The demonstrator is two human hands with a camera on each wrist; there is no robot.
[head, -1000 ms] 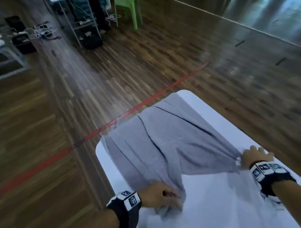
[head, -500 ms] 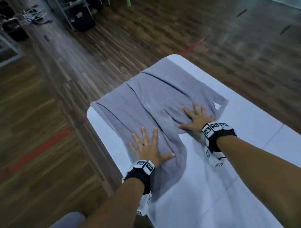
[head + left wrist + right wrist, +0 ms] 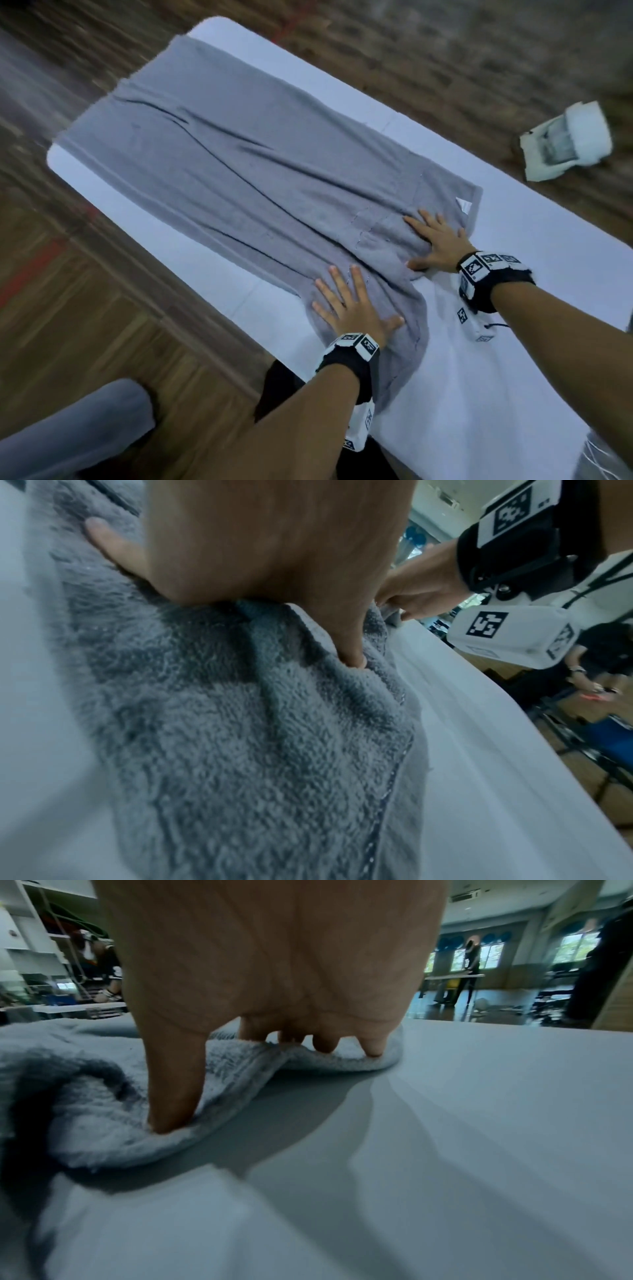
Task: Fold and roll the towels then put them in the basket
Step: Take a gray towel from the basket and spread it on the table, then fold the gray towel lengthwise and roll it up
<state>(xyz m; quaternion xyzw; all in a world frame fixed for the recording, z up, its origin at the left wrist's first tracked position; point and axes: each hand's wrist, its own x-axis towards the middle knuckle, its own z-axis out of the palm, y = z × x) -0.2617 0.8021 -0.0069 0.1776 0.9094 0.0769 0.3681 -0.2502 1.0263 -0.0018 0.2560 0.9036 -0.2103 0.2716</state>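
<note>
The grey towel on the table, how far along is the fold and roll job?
Early. Done: the grey towel is spread out along the white table. In hand: the left hand and right hand press flat on its near end, where creases show. Left: folding, rolling and putting it in a basket; none is in view.

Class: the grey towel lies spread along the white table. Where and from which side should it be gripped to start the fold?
Probably the near end corners of the towel, from the person's side: that hem lies bunched under the flat left hand and right hand, closest to reach.
</note>
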